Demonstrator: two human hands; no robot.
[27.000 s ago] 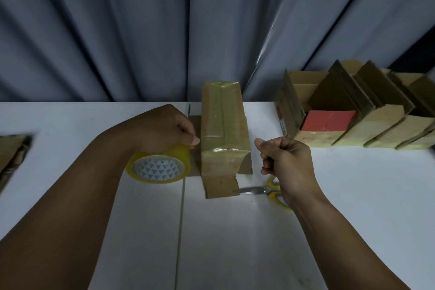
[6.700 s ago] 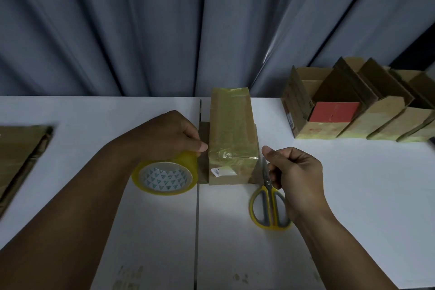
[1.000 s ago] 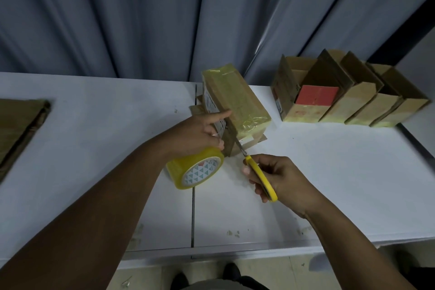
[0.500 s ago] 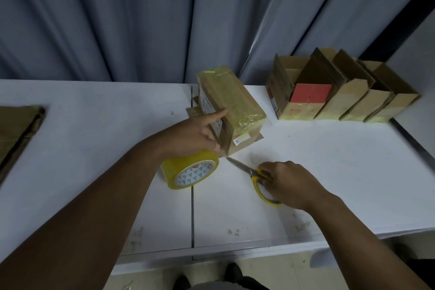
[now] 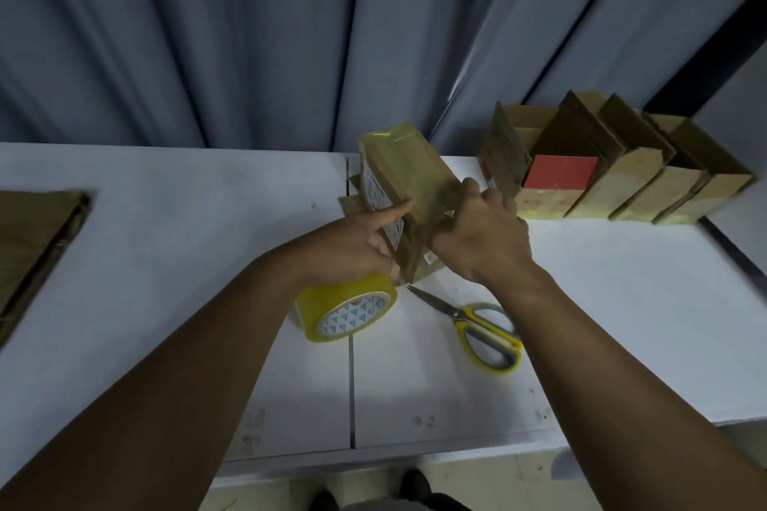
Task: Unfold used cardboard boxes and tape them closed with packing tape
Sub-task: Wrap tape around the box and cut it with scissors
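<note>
A long cardboard box, wrapped in yellowish tape, lies at an angle in the middle of the white table. My left hand holds the yellow roll of packing tape against the box's near left corner, with the index finger stretched along the box's side. My right hand lies over the near end of the box, fingers bent onto the taped top. Yellow-handled scissors lie on the table just below my right hand, held by neither hand.
A row of several assembled open cardboard boxes stands at the back right, one with a red panel. Flattened cardboard lies at the left edge. A grey curtain hangs behind the table. The table's near edge runs below my arms.
My right hand has put the scissors down on the table and moved up onto the near end of the box. My left hand has stayed on the tape roll.
</note>
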